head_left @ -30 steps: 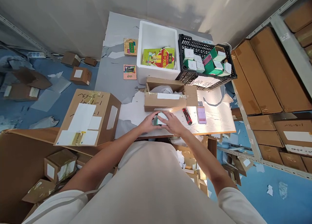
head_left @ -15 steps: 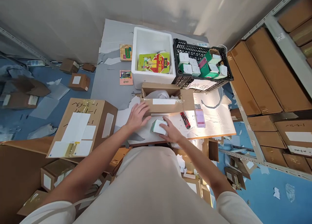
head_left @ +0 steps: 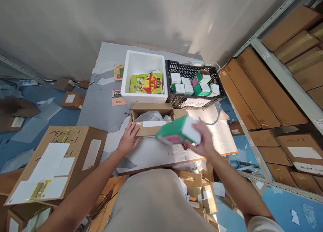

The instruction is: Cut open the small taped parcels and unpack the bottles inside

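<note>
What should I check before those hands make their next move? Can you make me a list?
1. Right hand holding the green-and-white box: ok.
2. Left hand touching the brown carton: ok, at its near left corner.
3. Carton open on top: ok.
4. Carton's bottom in view: not ok, white wrapping covers it.
5. Words on the held box: cannot tell, it's blurred.
</note>
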